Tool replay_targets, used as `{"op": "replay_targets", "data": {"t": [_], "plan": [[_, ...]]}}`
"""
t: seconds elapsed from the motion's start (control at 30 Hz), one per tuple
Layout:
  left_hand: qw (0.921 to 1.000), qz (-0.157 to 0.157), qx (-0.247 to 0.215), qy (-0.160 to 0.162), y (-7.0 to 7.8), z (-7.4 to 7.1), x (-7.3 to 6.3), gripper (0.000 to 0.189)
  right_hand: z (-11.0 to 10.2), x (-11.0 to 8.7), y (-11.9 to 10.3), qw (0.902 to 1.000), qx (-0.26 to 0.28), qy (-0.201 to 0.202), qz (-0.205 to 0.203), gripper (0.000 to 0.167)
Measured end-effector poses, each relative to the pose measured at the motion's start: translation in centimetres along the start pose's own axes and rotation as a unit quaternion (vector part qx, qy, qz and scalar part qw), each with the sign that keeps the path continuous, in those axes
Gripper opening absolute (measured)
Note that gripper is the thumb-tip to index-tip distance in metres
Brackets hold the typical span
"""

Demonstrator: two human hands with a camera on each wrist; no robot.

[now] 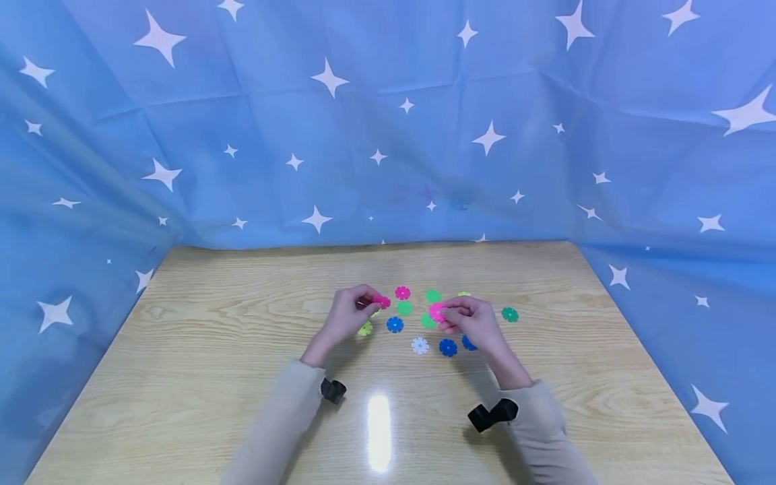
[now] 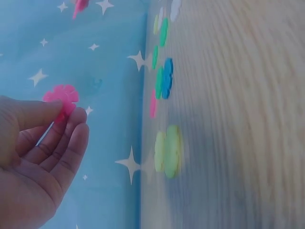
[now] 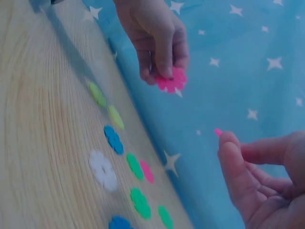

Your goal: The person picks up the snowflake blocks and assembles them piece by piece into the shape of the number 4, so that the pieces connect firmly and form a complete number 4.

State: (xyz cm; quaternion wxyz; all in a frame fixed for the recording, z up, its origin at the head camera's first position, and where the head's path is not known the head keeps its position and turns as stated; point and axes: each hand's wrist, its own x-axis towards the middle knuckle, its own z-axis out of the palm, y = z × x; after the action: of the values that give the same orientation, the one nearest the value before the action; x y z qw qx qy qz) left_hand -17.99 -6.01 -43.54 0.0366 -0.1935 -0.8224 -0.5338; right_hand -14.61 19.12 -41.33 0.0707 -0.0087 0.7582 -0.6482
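In the head view my left hand pinches a pink snowflake disc between thumb and fingers, above the table. The left wrist view shows that disc's notched petals standing out past the thumb. To the right, my right hand pinches a second pink snowflake disc; in the right wrist view only a small edge of this disc shows beyond the fingertips. The two held discs are apart, facing each other across a short gap. Under the hands lie loose green discs and a blue disc.
On the wooden table lie more discs: a third pink one, a white one, a dark blue one, yellow-green ones and a dark green one at the right. A blue star-printed curtain hangs behind.
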Motion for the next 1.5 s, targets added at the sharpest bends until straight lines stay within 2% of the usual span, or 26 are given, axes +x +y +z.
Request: {"op": "replay_targets", "data": {"t": [0.17,0.4,0.63,0.93,1.13,1.37,1.5], "plan": [[0.9998,0.015,-0.014,-0.005,0.5,0.6,-0.2,0.005,1.2,0.2,-0.3,0.9998,0.016,-0.015,-0.003,0.025],[0.9989,0.028,-0.03,-0.021,1.0,1.3,-0.5,0.004,2.8,0.5,-0.5,0.9997,0.022,-0.013,0.004,0.024],[0.9969,0.066,-0.032,-0.028,1.2,1.5,-0.5,0.003,3.6,0.8,-0.5,0.9996,0.024,-0.005,0.016,0.021],[0.9968,0.075,-0.027,-0.011,1.2,1.6,-0.6,0.003,4.1,1.2,-0.4,0.9988,0.036,-0.009,0.03,0.021],[0.9948,0.097,-0.033,0.005,1.3,1.7,-0.7,0.005,4.4,1.2,-0.5,0.9987,0.041,-0.014,0.027,0.021],[0.9886,0.145,-0.03,0.025,4.9,0.4,-1.5,0.004,5.0,0.9,-1.2,0.9982,0.055,0.008,0.024,0.018],[0.9876,0.147,-0.042,0.035,4.8,0.5,-1.6,0.006,5.4,1.0,-1.3,0.998,0.057,0.021,0.019,0.015]]}}
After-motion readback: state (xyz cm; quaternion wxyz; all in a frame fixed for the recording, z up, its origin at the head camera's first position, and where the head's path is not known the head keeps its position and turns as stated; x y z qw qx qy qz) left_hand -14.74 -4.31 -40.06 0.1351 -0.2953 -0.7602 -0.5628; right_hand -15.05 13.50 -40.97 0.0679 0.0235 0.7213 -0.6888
